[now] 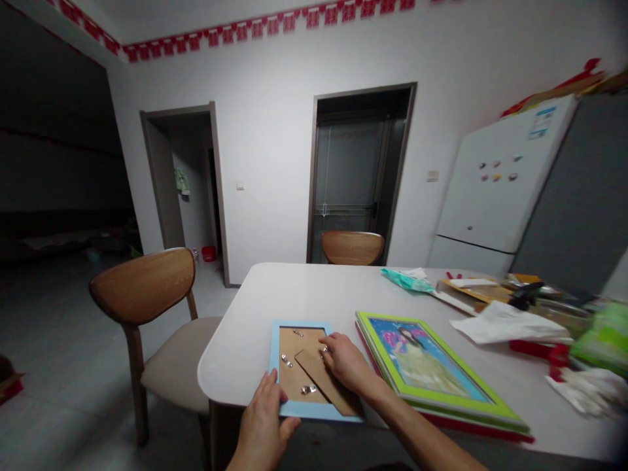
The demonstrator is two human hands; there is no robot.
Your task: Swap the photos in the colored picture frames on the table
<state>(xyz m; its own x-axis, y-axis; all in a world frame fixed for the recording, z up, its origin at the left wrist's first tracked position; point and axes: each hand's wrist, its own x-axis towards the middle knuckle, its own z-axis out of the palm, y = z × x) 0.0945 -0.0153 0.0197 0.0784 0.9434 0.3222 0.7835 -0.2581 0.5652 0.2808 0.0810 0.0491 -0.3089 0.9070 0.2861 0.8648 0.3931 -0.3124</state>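
A light blue picture frame (275,356) lies face down at the near edge of the table. Its brown backing board (307,340) faces up with a fold-out stand leg (311,374) lying across it. Several small metal clips (308,390) sit around the backing. My left hand (262,418) grips the lower left corner of the frame, fingers along the left side and thumb by the bottom edge. My right hand (347,363) is bent over the right side, its fingertips closed at a metal clip that they partly hide.
To the right lies a stack of frames topped by a green picture frame (436,366) with a photo. Beyond are a teal packet (407,280), white paper (510,322), a white glove (589,390) and a green bag (603,340). A wooden chair (147,288) stands left of the table (235,327).
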